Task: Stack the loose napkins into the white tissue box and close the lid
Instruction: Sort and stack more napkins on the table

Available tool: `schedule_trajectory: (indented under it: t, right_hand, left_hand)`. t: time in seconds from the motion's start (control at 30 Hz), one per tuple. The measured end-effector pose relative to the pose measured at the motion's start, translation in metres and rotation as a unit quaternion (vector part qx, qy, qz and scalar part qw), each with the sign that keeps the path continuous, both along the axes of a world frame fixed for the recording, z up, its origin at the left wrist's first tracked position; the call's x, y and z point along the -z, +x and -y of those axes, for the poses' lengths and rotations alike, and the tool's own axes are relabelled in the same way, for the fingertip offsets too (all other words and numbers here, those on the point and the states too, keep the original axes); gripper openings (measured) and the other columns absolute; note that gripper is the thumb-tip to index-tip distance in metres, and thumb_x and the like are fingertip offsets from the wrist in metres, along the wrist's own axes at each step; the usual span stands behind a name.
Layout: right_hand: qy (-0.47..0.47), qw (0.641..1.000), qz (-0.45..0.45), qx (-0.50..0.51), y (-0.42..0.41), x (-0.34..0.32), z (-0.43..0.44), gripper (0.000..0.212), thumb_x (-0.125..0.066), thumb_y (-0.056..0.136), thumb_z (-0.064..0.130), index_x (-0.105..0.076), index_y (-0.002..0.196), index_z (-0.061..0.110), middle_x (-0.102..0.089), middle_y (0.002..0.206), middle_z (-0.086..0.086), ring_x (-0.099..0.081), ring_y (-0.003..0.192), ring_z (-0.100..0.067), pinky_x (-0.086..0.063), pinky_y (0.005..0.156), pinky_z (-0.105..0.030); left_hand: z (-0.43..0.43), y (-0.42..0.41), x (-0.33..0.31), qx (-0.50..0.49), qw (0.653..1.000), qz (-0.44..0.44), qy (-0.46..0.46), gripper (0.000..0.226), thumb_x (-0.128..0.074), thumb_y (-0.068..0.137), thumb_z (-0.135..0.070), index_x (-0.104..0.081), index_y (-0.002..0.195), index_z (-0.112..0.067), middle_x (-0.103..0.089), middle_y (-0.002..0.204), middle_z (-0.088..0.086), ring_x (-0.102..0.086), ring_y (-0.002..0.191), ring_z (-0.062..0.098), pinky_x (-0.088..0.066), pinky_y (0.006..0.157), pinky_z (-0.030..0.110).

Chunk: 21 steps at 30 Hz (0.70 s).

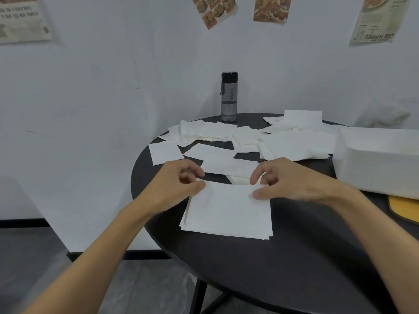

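Note:
A neat stack of white napkins [229,209] lies on the round black table [249,268] in front of me. My left hand [179,184] touches the stack's far left corner with its thumb, fingers loosely curled above it. My right hand [288,180] rests its thumb on the far right corner, fingers curled above. Several loose napkins [247,141] lie scattered across the far half of the table. The white tissue box [376,164] stands open at the right edge, with no lid on it.
A dark water bottle [229,97] stands at the table's far edge by the wall. A yellow-topped piece [405,207] lies at the right, just below the box. The table's left edge drops to the floor.

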State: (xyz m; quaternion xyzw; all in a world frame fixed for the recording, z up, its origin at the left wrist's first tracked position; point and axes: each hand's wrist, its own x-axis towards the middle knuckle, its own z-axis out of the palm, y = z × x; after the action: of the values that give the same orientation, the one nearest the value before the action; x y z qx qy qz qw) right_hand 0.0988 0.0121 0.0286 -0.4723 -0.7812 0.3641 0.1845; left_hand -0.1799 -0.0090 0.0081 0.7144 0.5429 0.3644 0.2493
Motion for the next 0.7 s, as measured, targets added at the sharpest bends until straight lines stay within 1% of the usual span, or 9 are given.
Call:
schedule_trajectory:
  t: [0.1, 0.17, 0.23, 0.3, 0.4, 0.47, 0.57, 0.63, 0.7]
  right_hand:
    - [0.019, 0.999, 0.049, -0.007, 0.003, 0.006, -0.004, 0.025, -0.082, 0.077, 0.037, -0.067, 0.095, 0.028, -0.058, 0.069, 0.009, -0.049, 0.062, -0.007, -0.039, 0.065, -0.026]
    - [0.045, 0.997, 0.066, 0.016, 0.005, 0.009, -0.008, 0.026, -0.081, 0.077, 0.043, -0.068, 0.095, 0.03, -0.056, 0.069, 0.013, -0.048, 0.06, -0.003, -0.039, 0.062, -0.022]
    - [0.089, 0.993, 0.036, 0.067, 0.006, 0.012, -0.017, 0.022, -0.078, 0.081, 0.041, -0.068, 0.094, 0.027, -0.058, 0.073, 0.011, -0.051, 0.063, -0.004, -0.04, 0.063, -0.022]
    - [0.148, 0.982, 0.021, 0.112, 0.004, 0.016, -0.026, 0.016, -0.075, 0.084, 0.035, -0.067, 0.093, 0.025, -0.062, 0.083, 0.008, -0.057, 0.076, -0.01, -0.041, 0.068, -0.021]
    - [0.17, 0.978, 0.022, 0.121, -0.001, 0.024, -0.036, 0.014, -0.074, 0.086, 0.03, -0.068, 0.098, 0.026, -0.064, 0.102, 0.01, -0.058, 0.099, -0.01, -0.041, 0.078, -0.02]
    - [0.159, 0.979, 0.015, 0.126, -0.003, 0.026, -0.039, 0.019, -0.075, 0.085, 0.031, -0.069, 0.103, 0.027, -0.063, 0.107, 0.013, -0.057, 0.104, -0.006, -0.039, 0.08, -0.018]
    - [0.143, 0.982, 0.019, 0.122, -0.007, 0.03, -0.04, 0.027, -0.078, 0.082, 0.03, -0.071, 0.107, 0.025, -0.061, 0.103, 0.015, -0.058, 0.104, -0.007, -0.042, 0.085, -0.016]
    - [0.147, 0.981, 0.033, 0.119, -0.011, 0.031, -0.039, 0.027, -0.078, 0.081, 0.031, -0.07, 0.106, 0.025, -0.06, 0.101, 0.017, -0.057, 0.104, -0.008, -0.043, 0.095, -0.025]
    - [0.154, 0.98, 0.035, 0.121, -0.013, 0.032, -0.04, 0.025, -0.078, 0.081, 0.03, -0.07, 0.104, 0.026, -0.062, 0.104, 0.015, -0.057, 0.104, -0.009, -0.044, 0.099, -0.031]
  left_hand:
    - [-0.003, -0.005, 0.003, 0.015, 0.998, -0.057, 0.002, 0.012, -0.076, 0.085, -0.023, -0.069, 0.092, -0.03, -0.067, 0.075, -0.01, -0.055, 0.066, 0.002, -0.048, 0.071, 0.02]
    - [-0.009, -0.007, 0.004, -0.001, 0.996, -0.082, 0.019, 0.009, -0.074, 0.087, -0.03, -0.069, 0.093, -0.033, -0.067, 0.09, -0.013, -0.06, 0.08, 0.004, -0.049, 0.077, 0.02]
    - [-0.017, -0.005, 0.004, -0.02, 0.994, -0.103, 0.041, 0.009, -0.071, 0.089, -0.034, -0.066, 0.097, -0.034, -0.064, 0.101, -0.016, -0.06, 0.093, 0.004, -0.046, 0.079, 0.016]
    - [-0.03, -0.001, 0.005, -0.021, 0.99, -0.125, 0.056, 0.011, -0.07, 0.091, -0.033, -0.065, 0.1, -0.034, -0.061, 0.106, -0.015, -0.058, 0.099, 0.003, -0.043, 0.078, 0.011]
    - [-0.054, 0.005, 0.011, 0.003, 0.99, -0.131, 0.059, 0.015, -0.073, 0.09, -0.03, -0.065, 0.101, -0.035, -0.062, 0.109, -0.004, -0.058, 0.1, 0.01, -0.048, 0.086, 0.021]
    - [-0.066, 0.007, 0.017, 0.019, 0.992, -0.11, 0.05, 0.021, -0.076, 0.087, -0.027, -0.064, 0.099, -0.04, -0.062, 0.111, -0.006, -0.057, 0.102, 0.012, -0.049, 0.092, 0.027]
    - [-0.076, 0.007, 0.029, 0.029, 0.995, -0.075, 0.058, 0.022, -0.079, 0.085, -0.023, -0.067, 0.099, -0.036, -0.063, 0.109, -0.016, -0.057, 0.103, 0.007, -0.046, 0.091, 0.025]
    - [-0.082, 0.005, 0.033, 0.029, 0.996, -0.062, 0.065, 0.018, -0.078, 0.086, -0.022, -0.07, 0.098, -0.032, -0.064, 0.107, -0.015, -0.057, 0.097, 0.002, -0.044, 0.085, 0.02]
    - [-0.085, 0.004, 0.034, 0.03, 0.995, -0.07, 0.072, 0.014, -0.076, 0.087, -0.021, -0.072, 0.098, -0.029, -0.064, 0.105, -0.015, -0.056, 0.09, -0.003, -0.04, 0.08, 0.015]
